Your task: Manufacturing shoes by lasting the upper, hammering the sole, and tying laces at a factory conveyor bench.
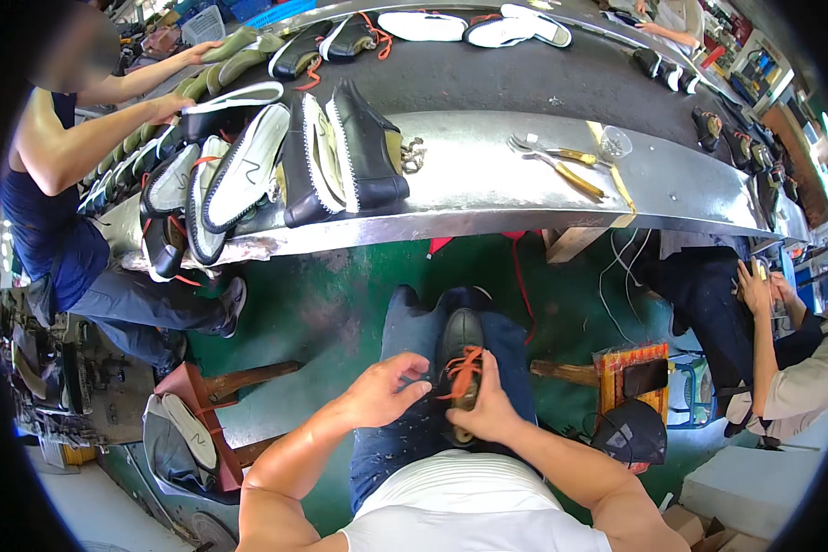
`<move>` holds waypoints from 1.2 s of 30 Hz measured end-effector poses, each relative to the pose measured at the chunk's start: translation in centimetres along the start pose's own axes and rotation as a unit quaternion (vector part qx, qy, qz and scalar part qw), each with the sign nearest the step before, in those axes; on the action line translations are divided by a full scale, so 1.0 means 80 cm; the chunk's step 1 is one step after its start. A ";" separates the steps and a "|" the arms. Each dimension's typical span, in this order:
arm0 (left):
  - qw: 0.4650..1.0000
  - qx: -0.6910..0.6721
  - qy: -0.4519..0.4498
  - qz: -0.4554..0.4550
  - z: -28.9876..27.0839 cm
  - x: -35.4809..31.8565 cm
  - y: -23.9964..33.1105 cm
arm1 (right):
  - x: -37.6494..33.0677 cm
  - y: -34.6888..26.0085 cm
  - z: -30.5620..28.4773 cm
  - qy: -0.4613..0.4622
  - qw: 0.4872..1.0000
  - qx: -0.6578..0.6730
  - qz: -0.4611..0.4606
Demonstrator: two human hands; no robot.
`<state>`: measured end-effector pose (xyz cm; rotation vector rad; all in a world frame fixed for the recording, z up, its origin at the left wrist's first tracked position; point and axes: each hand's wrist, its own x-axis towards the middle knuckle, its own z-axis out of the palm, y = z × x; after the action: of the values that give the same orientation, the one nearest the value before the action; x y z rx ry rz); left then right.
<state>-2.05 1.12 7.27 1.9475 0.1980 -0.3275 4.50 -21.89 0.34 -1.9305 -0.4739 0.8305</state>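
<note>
A dark shoe (463, 333) with orange laces rests on my lap, its toe pointing away from me. My right hand (489, 409) grips it along the right side near the heel. Just left of the shoe hovers my left hand (388, 391), fingers curved and thumb apart, with nothing visible between them. The orange laces (465, 370) are loosely tangled over the top of the shoe.
Ahead curves a metal-edged bench (488, 216) bearing black boots (363, 152), pliers (570, 173), a small clear dish (615, 143) and rows of shoes. Co-workers sit at left (51, 202) and right (791, 359). A stool (616, 368) holding a dark cap (630, 431) stands right.
</note>
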 end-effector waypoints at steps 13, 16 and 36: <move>0.914 0.175 0.343 0.129 -0.256 0.155 0.114 | 0.146 -0.181 -0.269 0.009 0.869 0.455 -0.194; 0.896 0.174 0.393 0.110 -0.335 0.263 0.130 | 0.290 -0.220 -0.346 0.031 0.914 0.365 -0.172; 0.937 0.105 0.270 -0.194 -0.623 0.546 0.045 | 0.264 -0.142 -0.329 0.199 0.808 -0.519 -0.196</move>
<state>47.14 45.06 14.66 2.1708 0.9483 -0.0577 38.25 -19.43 11.32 -2.7336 -1.1748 -0.2276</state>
